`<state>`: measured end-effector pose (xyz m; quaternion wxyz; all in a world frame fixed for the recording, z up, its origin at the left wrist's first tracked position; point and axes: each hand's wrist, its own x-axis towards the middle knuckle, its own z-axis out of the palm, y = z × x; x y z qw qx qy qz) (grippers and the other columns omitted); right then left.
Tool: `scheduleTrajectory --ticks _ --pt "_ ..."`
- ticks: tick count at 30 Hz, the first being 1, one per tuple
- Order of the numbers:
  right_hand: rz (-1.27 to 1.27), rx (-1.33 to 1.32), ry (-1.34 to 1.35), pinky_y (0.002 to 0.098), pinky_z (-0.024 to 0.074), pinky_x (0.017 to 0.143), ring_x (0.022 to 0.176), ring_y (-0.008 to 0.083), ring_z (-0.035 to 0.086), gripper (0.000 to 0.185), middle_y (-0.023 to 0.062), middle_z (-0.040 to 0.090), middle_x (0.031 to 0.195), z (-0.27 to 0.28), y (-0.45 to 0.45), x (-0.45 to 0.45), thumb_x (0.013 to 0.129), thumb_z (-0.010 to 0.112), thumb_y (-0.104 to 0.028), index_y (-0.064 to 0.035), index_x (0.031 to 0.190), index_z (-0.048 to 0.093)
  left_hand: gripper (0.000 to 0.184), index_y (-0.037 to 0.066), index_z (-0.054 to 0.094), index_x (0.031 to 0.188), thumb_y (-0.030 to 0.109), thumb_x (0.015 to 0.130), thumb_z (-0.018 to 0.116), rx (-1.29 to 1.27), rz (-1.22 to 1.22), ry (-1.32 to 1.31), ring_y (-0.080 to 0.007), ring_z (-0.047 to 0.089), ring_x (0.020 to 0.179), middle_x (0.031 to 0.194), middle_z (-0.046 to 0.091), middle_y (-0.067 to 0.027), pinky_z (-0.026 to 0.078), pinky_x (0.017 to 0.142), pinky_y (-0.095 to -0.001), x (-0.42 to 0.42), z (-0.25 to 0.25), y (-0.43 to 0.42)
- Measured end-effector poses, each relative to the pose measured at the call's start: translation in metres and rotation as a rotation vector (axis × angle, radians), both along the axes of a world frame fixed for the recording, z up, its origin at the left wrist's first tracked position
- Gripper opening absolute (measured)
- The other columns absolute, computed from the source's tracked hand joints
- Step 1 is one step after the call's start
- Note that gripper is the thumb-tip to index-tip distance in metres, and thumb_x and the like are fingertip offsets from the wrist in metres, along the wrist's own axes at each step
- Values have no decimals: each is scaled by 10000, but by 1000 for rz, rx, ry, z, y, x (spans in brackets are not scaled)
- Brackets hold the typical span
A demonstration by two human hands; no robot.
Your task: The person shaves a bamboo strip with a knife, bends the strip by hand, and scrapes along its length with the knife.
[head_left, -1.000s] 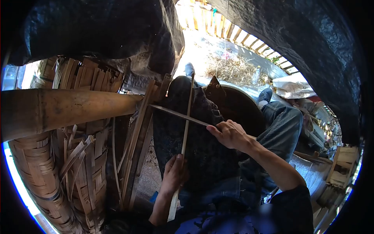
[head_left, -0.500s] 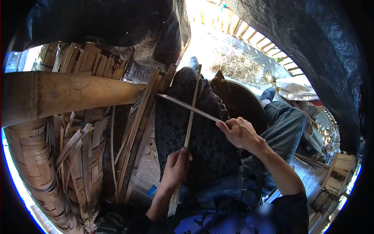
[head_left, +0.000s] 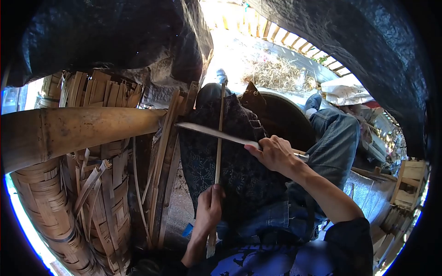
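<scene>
My left hand (head_left: 210, 206) is closed round a long thin bamboo strip (head_left: 218, 161), which runs away from me over my lap. In my right hand (head_left: 277, 157) is a knife (head_left: 198, 128) with a long narrow blade, its handle end showing past the palm. The blade lies across the strip beyond my left hand, its tip pointing left; whether its edge bites into the strip I cannot tell. Under both, a dark patterned cloth (head_left: 198, 158) covers my leg.
A thick bamboo pole (head_left: 92, 130) juts in from the left beside upright bamboo slats (head_left: 161, 161). Woven bamboo baskets (head_left: 46, 198) stand at lower left. Beyond my right hand is a large dark round container (head_left: 287, 117). Straw (head_left: 281, 73) lies farther off, under dark sheeting (head_left: 350, 41).
The view has shifted slightly. The knife blade has turned flatter and its crossing point on the strip is a little nearer my left hand. Both hands keep their holds.
</scene>
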<state>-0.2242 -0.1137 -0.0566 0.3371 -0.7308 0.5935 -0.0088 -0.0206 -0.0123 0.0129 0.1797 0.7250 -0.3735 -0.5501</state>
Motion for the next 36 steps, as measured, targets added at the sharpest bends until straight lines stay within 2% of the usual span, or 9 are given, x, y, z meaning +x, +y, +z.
scheduleTrajectory --ticks 4,12,14,17,20,22,28,32,36 --pt "-65 -73 -55 450 474 504 582 369 604 577 180 540 509 -10 -8 11 877 506 -516 -47 540 518 396 27 511 734 275 993 346 82 69 96 -42 336 480 519 368 41 267 441 -243 2 11 11" --pt "-41 -223 -73 433 512 546 596 345 642 666 193 607 584 -47 -31 17 878 420 -592 -6 642 632 372 56 500 752 304 992 363 178 110 124 -22 323 430 519 369 61 242 393 -205 -1 38 28" --pt "-88 -212 -35 444 515 568 609 340 647 691 197 617 614 -64 -53 12 887 375 -608 -5 684 643 365 65 495 758 313 992 365 151 69 99 -21 324 415 516 371 62 242 377 -200 2 41 36" --pt "-193 142 -23 429 497 530 477 261 600 786 150 549 490 -36 -83 8 898 260 -649 -17 554 576 356 82 493 760 317 992 360 236 184 175 -22 325 391 507 373 60 251 356 -195 7 39 34" --pt "-178 90 -36 404 489 516 434 221 556 795 128 504 443 -30 -81 -7 904 240 -644 -21 493 514 340 94 484 776 322 993 357 179 223 184 -24 323 376 495 359 59 257 355 -195 7 26 15" --pt "-49 -71 -91 411 488 515 421 235 543 791 133 494 434 -46 -70 -15 915 235 -627 -16 478 484 315 116 452 784 333 992 358 191 314 429 -39 302 347 468 330 58 248 346 -201 6 9 -8" --pt "-180 243 -206 425 489 557 471 290 574 787 157 503 453 15 -37 -10 922 255 -609 4 492 497 282 177 440 808 312 1009 294 205 542 1205 -76 270 296 417 272 54 200 338 -221 5 -24 -40" --pt "-162 346 -205 441 451 631 539 358 549 717 209 474 496 20 -32 -2 933 297 -566 26 575 484 304 168 448 821 280 1017 246 255 674 1397 -78 271 293 416 281 45 226 366 -214 7 -32 -31" --pt "-84 149 -107 436 483 590 580 366 594 705 198 544 544 -1 -25 2 908 362 -582 5 556 528 293 178 431 805 275 1018 253 264 764 1480 -66 234 288 421 283 57 201 365 -201 11 -33 -21"
